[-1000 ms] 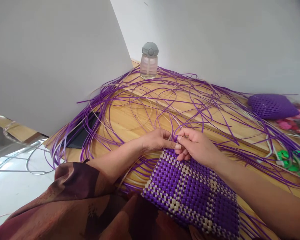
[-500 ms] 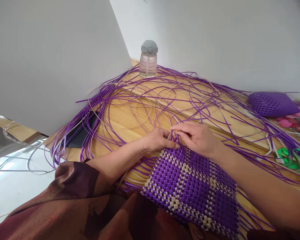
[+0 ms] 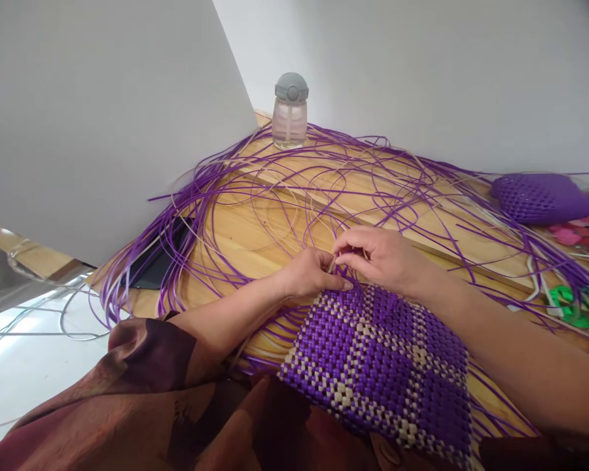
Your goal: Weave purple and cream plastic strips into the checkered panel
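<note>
A woven panel (image 3: pixel 387 366) of purple and cream plastic strips, in a check pattern, lies tilted before me against my clothes. At its far left corner my left hand (image 3: pixel 314 271) is closed, thumb and fingers pinching strips by the woven edge. Just to the right, my right hand (image 3: pixel 375 255) is also closed, thumb and index finger pinching a thin strip (image 3: pixel 334 260) close to the left fingertips. Loose purple strips (image 3: pixel 353 284) loop up from the edge below both hands. Which strip goes where between the fingers is too small to tell.
Long purple and cream strips (image 3: pixel 196 183) spread over the wooden table (image 3: pixel 245 229). A grey-lidded bottle (image 3: pixel 290 111) stands at the back. To the left lies a dark flat object (image 3: pixel 160 261). A purple netted bundle (image 3: pixel 542 198) and a green coil (image 3: pixel 574 306) lie at right.
My right hand has lifted slightly, its fingers more curled around the strip beside my left fingertips. The left hand keeps its pinch in nearly the same spot. The view has shifted a little.
</note>
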The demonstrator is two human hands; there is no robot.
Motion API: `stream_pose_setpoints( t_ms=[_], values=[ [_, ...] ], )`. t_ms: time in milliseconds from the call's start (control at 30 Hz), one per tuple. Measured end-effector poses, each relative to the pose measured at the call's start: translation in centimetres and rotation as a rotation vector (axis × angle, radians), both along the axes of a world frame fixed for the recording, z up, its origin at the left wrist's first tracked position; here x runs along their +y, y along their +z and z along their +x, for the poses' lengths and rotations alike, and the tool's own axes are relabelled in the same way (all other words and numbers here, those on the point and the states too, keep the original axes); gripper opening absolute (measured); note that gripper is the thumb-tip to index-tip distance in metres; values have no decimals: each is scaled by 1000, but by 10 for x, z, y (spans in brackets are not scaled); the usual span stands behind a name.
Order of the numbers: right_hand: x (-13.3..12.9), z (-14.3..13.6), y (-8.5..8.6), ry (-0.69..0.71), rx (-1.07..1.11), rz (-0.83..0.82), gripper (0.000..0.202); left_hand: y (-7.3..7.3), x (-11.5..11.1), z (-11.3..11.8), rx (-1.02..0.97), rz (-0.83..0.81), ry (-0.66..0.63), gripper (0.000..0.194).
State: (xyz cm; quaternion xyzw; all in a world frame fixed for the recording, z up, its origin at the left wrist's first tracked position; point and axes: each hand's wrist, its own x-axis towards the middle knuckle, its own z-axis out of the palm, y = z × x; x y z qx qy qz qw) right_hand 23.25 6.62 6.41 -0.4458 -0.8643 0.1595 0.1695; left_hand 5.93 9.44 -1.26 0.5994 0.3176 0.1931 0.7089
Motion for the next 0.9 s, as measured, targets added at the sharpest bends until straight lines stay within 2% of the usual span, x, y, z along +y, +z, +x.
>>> stream_pose_setpoints(
  t_ms=[100, 233, 400, 467, 533, 667, 767, 900],
  values=[
    [10, 3, -8, -108, -10, -37, 12, 0, -1, 1, -82, -158, -30, 34],
    [4, 15, -7, -184, -104, -149, 13, -1, 0, 3, -107, -255, -5, 39],
    [-13, 17, 0, -83, -218, 12, 20, 1, 0, 5, -127, -306, 69, 50],
    [-17, 15, 2, -105, -239, 31, 16, 1, -1, 5, -170, -303, 85, 50],
    [-20, 14, 2, -217, -188, -41, 12, 0, -2, 5, -190, -298, 78, 48],
    [-24, 10, -6, -426, -8, -341, 14, 1, -3, 5, -192, -288, 59, 53],
    [-27, 7, -7, -463, 58, -466, 18, 2, -4, 6, -204, -297, 74, 50],
    [-31, 7, 4, -416, 30, -437, 21, 4, -4, 7, -185, -357, 134, 38]
  ],
)
